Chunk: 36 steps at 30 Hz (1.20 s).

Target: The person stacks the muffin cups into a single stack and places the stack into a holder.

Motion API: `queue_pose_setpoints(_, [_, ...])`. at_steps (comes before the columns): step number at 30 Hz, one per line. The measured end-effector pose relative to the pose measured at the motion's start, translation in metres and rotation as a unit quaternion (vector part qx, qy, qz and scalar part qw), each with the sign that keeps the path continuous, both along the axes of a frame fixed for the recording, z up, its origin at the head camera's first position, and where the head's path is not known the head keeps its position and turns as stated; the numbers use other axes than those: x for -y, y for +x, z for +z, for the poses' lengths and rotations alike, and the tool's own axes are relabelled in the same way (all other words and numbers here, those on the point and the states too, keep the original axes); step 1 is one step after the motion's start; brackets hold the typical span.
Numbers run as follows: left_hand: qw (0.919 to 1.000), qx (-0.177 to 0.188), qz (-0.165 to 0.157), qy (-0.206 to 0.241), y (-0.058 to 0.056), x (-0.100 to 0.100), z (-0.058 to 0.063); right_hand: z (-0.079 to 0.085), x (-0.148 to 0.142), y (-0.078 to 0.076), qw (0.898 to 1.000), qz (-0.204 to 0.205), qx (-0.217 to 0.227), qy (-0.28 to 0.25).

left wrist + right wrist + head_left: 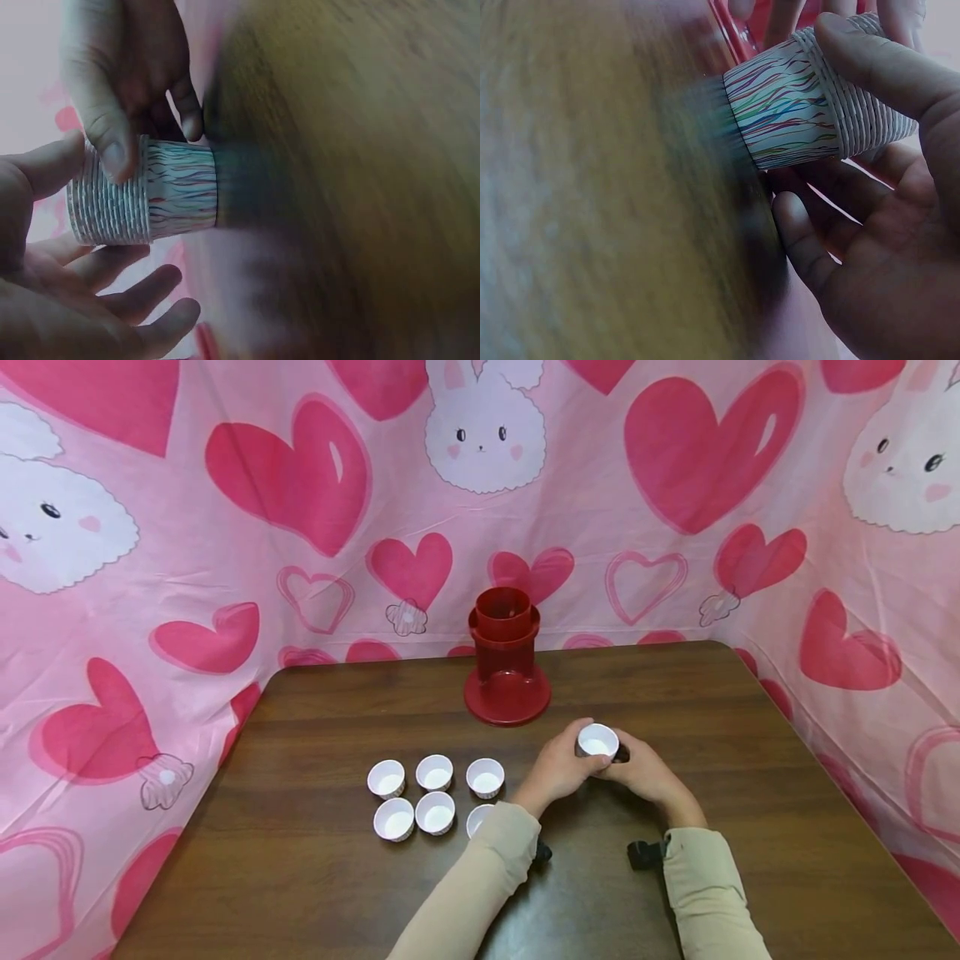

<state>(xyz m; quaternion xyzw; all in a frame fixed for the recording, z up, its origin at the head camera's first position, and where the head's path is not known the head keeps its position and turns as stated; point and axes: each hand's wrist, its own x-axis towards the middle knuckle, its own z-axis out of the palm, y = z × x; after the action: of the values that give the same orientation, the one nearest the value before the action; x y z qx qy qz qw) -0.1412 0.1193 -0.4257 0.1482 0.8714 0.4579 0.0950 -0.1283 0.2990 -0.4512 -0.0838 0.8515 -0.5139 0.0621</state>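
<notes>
Both hands hold a nested stack of white paper baking cups (597, 742) at the right of the table's middle. Colourful wavy lines decorate the lowest cup's side (184, 187), and several rolled rims lie stacked above it. My left hand (562, 767) has its thumb and index finger around the rims, its other fingers spread. From the other side my right hand (642, 768) presses its thumb across the rims and curls its fingers behind the stack (802, 105). The stack's base is on or just over the wooden tabletop; I cannot tell which.
Left of the hands, single paper cups (435, 813) stand upright in two rows; the left sleeve partly covers the nearest right cup (477, 818). A red stand (507, 697) with a red cylinder (504, 614) on top stands at the back. Pink heart-patterned cloth (480, 527) surrounds the wooden table (300, 877).
</notes>
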Motion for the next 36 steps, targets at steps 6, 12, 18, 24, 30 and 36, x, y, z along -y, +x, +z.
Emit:
queue_pose_setpoints(6, [0.9832,-0.088,-0.036,-0.156,0.011,0.006,0.006,-0.001,-0.001,0.0,1.0,0.015,-0.005,-0.003])
queue_pose_setpoints(12, [0.9659,-0.082,-0.087,-0.23,0.023,0.02,0.018,-0.002,-0.002,-0.001,1.0,0.01,-0.007,-0.002])
queue_pose_setpoints(18, [0.9654,-0.045,-0.217,-0.138,0.038,0.056,0.039,-0.001,-0.002,-0.002,1.0,0.004,-0.004,0.004])
queue_pose_setpoints(24, [0.9653,-0.059,-0.24,-0.083,0.058,0.095,0.051,0.001,0.0,-0.004,1.0,0.0,-0.002,0.022])
queue_pose_setpoints(30, [0.9828,-0.08,-0.162,-0.039,0.075,0.138,0.052,0.001,0.0,-0.003,1.0,0.001,-0.004,0.019])
queue_pose_setpoints(36, [0.988,-0.132,-0.07,-0.039,0.091,0.185,0.045,0.001,0.001,-0.002,1.0,0.005,0.003,0.014])
